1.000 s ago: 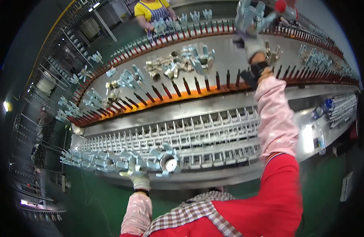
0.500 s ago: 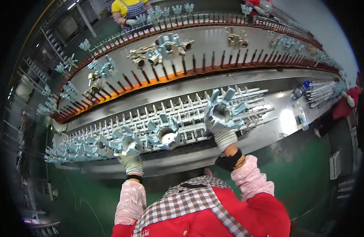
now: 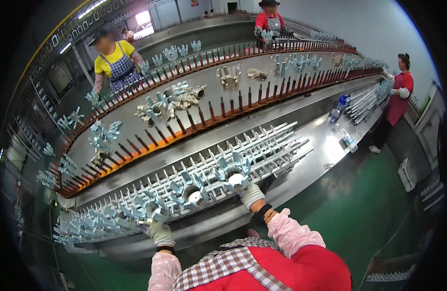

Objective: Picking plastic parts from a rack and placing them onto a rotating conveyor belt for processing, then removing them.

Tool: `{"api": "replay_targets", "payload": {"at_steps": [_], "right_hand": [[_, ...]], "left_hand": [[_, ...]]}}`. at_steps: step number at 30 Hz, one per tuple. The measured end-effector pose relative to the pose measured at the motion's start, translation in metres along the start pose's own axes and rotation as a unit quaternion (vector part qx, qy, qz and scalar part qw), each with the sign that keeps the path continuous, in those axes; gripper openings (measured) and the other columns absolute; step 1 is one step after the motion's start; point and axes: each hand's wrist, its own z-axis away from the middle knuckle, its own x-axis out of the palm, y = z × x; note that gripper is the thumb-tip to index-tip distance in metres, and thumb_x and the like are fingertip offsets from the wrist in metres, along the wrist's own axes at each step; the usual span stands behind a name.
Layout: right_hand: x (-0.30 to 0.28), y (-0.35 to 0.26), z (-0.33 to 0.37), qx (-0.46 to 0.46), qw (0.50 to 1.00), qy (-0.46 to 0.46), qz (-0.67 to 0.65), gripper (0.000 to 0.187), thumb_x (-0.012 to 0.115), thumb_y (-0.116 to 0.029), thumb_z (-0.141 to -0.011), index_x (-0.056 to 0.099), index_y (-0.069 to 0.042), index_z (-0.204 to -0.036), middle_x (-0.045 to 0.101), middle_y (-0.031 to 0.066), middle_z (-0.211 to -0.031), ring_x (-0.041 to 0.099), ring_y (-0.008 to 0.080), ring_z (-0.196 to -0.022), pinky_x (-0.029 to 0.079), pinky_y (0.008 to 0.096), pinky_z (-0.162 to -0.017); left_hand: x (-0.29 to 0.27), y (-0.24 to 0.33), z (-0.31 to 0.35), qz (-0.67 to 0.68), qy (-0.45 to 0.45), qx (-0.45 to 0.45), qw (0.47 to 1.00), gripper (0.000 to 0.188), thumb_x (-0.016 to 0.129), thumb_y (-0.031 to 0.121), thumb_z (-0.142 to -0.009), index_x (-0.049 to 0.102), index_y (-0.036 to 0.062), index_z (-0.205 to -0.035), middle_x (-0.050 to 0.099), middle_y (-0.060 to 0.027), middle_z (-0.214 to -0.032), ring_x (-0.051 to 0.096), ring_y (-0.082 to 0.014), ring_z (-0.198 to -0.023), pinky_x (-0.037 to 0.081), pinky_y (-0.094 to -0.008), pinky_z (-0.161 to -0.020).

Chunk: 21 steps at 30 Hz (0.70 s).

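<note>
My right hand (image 3: pixel 251 195), in a striped knit glove, is closed at the near lower edge of a light-blue pronged metal casting (image 3: pixel 233 175). That casting is crown-shaped with a round open middle, and it sits upright on a long metal rack (image 3: pixel 277 138). A second casting (image 3: pixel 191 194) stands to its left on the rack. At the rack's near edge, my gloved left hand (image 3: pixel 159 234) is closed just below a third casting (image 3: pixel 153 209); what its fingers grip is hidden. Several more castings (image 3: pixel 95 223) crowd the rack's left end.
Behind the rack runs a looped conveyor (image 3: pixel 184 138) with upright dark-red pins. Brassy castings (image 3: pixel 177 97) lie inside the loop. A blue-capped bottle (image 3: pixel 338 109) and a clear bottle (image 3: pixel 346 138) are on the table at right. Co-workers (image 3: pixel 118 63) stand beyond and at the right (image 3: pixel 402 94).
My right hand has lowered the casting from above the rack onto it, moving left and down. My left hand stays by the rack's edge. The head view has shifted, showing more of the co-workers.
</note>
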Motion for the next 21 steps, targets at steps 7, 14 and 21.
{"api": "replay_targets", "payload": {"at_steps": [7,14,21], "right_hand": [[-0.076,-0.041,0.006,0.029,0.967,-0.119,-0.224,0.030,0.057,-0.019,-0.081,0.055,-0.001,-0.104,0.060,0.0197,-0.098,0.057,0.0315,-0.092,0.044,0.0338,-0.078],[-0.184,0.007,-0.053,0.110,0.912,-0.187,-0.349,0.029,0.054,-0.021,-0.085,0.057,-0.004,-0.108,0.062,0.0072,-0.082,0.060,0.0115,-0.061,0.047,0.0244,-0.052],[-0.229,0.145,-0.218,0.039,0.945,0.112,-0.304,0.033,0.058,-0.011,-0.082,0.053,-0.002,-0.113,0.060,0.0114,-0.102,0.056,0.0182,-0.090,0.044,0.0267,-0.080]], "left_hand": [[0.005,-0.004,-0.001,-0.104,-0.045,-0.005,0.993,0.034,0.051,0.036,-0.076,0.061,0.0162,-0.101,0.062,-0.0035,-0.100,0.051,-0.0272,-0.104,0.021,-0.0493,-0.100],[0.005,-0.002,-0.003,0.667,-0.068,-0.030,0.741,0.047,0.042,0.043,-0.083,0.050,0.0112,-0.116,0.057,-0.0093,-0.107,0.053,-0.0237,-0.094,0.038,-0.0460,-0.087],[0.007,0.018,-0.003,0.874,0.053,-0.171,0.452,0.041,0.038,0.030,-0.089,0.041,0.0142,-0.126,0.047,-0.0073,-0.123,0.047,-0.0228,-0.106,0.040,-0.0407,-0.087]]}}
